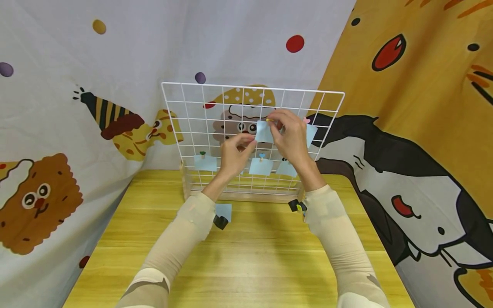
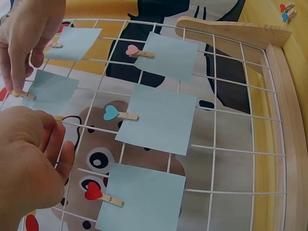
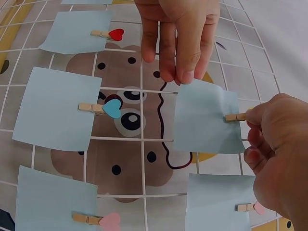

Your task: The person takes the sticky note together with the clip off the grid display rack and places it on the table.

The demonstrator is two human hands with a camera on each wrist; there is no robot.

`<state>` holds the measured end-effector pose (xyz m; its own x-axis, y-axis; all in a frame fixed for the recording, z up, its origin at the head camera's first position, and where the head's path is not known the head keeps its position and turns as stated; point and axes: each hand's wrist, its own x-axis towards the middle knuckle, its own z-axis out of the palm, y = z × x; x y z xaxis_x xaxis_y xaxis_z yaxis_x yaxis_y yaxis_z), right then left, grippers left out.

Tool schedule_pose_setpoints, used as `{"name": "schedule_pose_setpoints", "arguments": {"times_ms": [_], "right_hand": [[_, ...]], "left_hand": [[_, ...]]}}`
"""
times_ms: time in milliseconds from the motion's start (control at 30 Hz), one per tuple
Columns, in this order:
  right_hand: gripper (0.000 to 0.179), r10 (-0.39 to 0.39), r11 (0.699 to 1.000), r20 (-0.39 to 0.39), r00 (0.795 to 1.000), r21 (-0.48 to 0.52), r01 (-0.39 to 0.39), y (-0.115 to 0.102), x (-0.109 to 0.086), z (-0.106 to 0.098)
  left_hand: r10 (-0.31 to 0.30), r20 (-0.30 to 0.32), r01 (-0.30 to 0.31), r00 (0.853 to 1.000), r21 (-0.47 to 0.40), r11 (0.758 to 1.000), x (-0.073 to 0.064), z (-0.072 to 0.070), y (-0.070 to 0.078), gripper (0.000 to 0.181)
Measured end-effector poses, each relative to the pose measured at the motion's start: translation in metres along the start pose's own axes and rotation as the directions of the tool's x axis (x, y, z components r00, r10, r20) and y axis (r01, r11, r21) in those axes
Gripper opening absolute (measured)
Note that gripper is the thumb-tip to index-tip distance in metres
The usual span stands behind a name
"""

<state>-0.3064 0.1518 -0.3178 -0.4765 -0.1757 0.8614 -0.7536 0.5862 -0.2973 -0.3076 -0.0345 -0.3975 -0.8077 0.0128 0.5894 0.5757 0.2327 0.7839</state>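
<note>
A white wire grid (image 1: pixel 235 102) stands upright in a wooden base, with pale blue paper squares clipped to it. One of these, a blue paper square (image 1: pixel 263 131), sits between my two hands, over the upper part of the grid. My right hand (image 1: pixel 289 134) pinches a small wooden clothespin (image 3: pixel 235 117) at this paper's edge; the clip's yellow top (image 2: pixel 18 93) shows under the fingertips. From the other side, my left hand (image 1: pixel 236 155) pinches the paper's corner with thumb and fingertips (image 3: pixel 186 76).
Other clipped papers have a red heart clothespin (image 2: pixel 110 198), a blue heart clothespin (image 2: pixel 120 114) and a pink heart clothespin (image 2: pixel 139 52). A loose blue paper (image 1: pixel 224 210) lies on the wooden table (image 1: pixel 246 256). More heart clothespins (image 2: pixel 287 13) lie beyond the base. A printed curtain (image 1: pixel 239 38) hangs behind.
</note>
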Motion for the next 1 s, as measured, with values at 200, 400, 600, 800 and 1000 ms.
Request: {"name": "schedule_pose_setpoints", "arguments": {"times_ms": [200,400,600,800,1000], "right_hand": [[0.009,-0.008,1.0,0.004,1.0,0.005,0.008,0.001,0.0003,-0.0003],[0.008,0.0,0.999,-0.03,1.0,0.033,0.001,0.0018,0.0011,0.0],[0.008,0.028,0.999,-0.056,0.998,0.026,-0.026,0.0014,0.0011,-0.0011],[0.007,0.022,1.0,-0.082,0.996,0.016,-0.021,0.002,0.0021,-0.0011],[0.007,0.024,1.0,-0.088,0.996,0.02,-0.022,0.0023,0.0018,-0.0009]], "left_hand": [[-0.007,-0.002,0.007,1.0,0.001,1.0,0.0,0.0003,0.0013,0.016],[-0.015,-0.005,0.015,1.0,-0.002,1.0,-0.0005,0.0009,0.0025,0.016],[-0.004,-0.011,0.004,1.0,0.002,1.0,-0.0007,0.0012,0.0014,0.015],[-0.007,-0.012,0.007,1.0,-0.003,1.0,-0.0003,0.0011,0.0014,0.015],[-0.012,-0.012,0.013,1.0,0.003,1.0,-0.001,0.0019,0.0008,0.015]]}}
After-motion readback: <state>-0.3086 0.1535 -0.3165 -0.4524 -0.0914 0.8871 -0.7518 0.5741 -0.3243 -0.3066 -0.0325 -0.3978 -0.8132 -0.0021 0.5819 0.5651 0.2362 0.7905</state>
